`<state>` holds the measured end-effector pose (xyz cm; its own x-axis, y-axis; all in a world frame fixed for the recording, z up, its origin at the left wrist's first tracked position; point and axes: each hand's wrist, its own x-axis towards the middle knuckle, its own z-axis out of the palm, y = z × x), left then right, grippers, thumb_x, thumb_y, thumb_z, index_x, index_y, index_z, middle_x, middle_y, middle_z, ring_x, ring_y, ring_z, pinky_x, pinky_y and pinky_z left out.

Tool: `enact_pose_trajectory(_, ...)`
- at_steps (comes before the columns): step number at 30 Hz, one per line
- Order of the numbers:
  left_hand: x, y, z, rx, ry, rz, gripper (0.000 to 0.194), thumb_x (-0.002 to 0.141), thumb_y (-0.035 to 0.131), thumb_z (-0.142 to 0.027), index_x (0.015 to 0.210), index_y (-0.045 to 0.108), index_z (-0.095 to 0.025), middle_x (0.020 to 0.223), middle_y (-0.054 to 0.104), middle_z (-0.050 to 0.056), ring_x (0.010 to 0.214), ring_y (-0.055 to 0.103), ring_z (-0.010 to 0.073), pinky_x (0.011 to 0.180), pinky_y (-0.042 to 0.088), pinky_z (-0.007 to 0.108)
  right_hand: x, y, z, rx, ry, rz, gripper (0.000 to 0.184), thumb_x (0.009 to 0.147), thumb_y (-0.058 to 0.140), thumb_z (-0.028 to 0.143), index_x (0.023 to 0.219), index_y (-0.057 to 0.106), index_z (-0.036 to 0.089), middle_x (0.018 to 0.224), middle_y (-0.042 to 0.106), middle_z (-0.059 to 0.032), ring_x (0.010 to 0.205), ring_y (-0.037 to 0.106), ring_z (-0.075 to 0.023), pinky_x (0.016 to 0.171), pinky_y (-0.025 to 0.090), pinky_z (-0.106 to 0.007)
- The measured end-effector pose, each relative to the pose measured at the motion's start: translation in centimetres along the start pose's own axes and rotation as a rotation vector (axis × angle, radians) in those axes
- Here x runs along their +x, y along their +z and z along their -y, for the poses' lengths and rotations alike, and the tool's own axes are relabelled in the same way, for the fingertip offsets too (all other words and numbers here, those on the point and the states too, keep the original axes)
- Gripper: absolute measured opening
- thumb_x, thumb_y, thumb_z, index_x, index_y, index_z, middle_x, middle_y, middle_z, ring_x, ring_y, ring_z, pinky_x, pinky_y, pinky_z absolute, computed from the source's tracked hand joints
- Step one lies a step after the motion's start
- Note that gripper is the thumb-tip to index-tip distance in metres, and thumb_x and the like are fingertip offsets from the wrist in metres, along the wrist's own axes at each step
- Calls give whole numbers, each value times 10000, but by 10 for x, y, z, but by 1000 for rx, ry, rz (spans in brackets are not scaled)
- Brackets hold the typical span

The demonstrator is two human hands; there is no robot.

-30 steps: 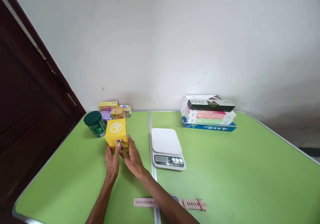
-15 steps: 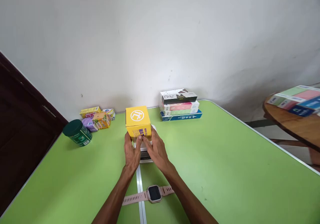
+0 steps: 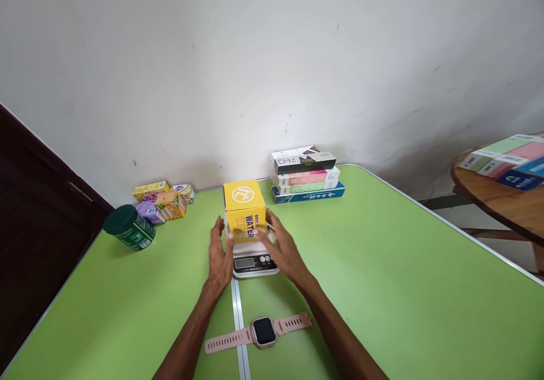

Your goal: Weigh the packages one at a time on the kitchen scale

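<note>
Position of box (image 3: 244, 218) on scale (image 3: 255, 264)

We find the box upright on the scale, which stands on the counter (image 3: 395, 284). Our left grip (image 3: 221, 259), spread beside the box's left side, has hold of nothing. Our right grip (image 3: 286, 251) is spread at the opposite side, so near that we cannot tell whether it touches the box. The watch (image 3: 264, 331) lies nearer us than the scale.

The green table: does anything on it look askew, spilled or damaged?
I see nothing spilled or damaged on the table. The watch looks slightly out of place: it lies unfastened and slanted across the metal strip, in front of the scale.
</note>
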<state>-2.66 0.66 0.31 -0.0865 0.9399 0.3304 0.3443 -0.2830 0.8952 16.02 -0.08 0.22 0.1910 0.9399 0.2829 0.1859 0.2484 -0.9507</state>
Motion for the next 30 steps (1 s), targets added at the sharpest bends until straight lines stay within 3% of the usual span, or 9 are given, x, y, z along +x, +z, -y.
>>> enact_pose_trajectory(3, 0, -16, 20, -22, -133, -100, 743, 1003, 450, -703, 1519, 473, -169, 1554, 531, 214, 1452, 529, 313, 1231, 400, 503, 0, -16, -12, 17, 93, -138, 693, 1002, 508, 676, 1494, 567, 191, 1533, 587, -191, 1397, 578, -336, 1163, 477, -556)
enact_pose_trajectory(8, 1, -24, 44, -50, -232, -136, 820, 954, 460, -786, 1494, 490, -170, 1526, 553, 216, 1402, 580, 307, 1215, 420, 489, -2, -20, -30, -138, 41, -224, 687, 1027, 400, 706, 1339, 661, 152, 1377, 676, -233, 1267, 638, -348, 1130, 476, -583)
enact_pose_trajectory(15, 3, -27, 43, -92, -262, -136, 784, 956, 471, -782, 1446, 518, -173, 1450, 613, 225, 1274, 678, 301, 1157, 479, 506, -2, -18, -31, -185, 31, -232, 567, 1065, 356, 629, 1214, 671, 181, 1254, 721, -188, 1155, 666, -306, 1030, 520, -492)
enact_pose_trajectory(20, 3, -27, 47, -83, -251, -145, 773, 949, 505, -772, 1436, 531, -172, 1462, 606, 216, 1322, 643, 307, 1167, 469, 507, -2, -19, -27, -210, 36, -221, 526, 1069, 360, 605, 1172, 671, 194, 1186, 731, -152, 1088, 669, -283, 958, 530, -438)
enact_pose_trajectory(30, 3, -25, 49, -87, -253, -153, 776, 936, 531, -764, 1440, 535, -175, 1460, 600, 211, 1313, 642, 301, 1153, 478, 490, -2, -19, -28, -179, 34, -237, 526, 1040, 405, 636, 1172, 672, 202, 1185, 745, -160, 1098, 682, -299, 989, 536, -468)
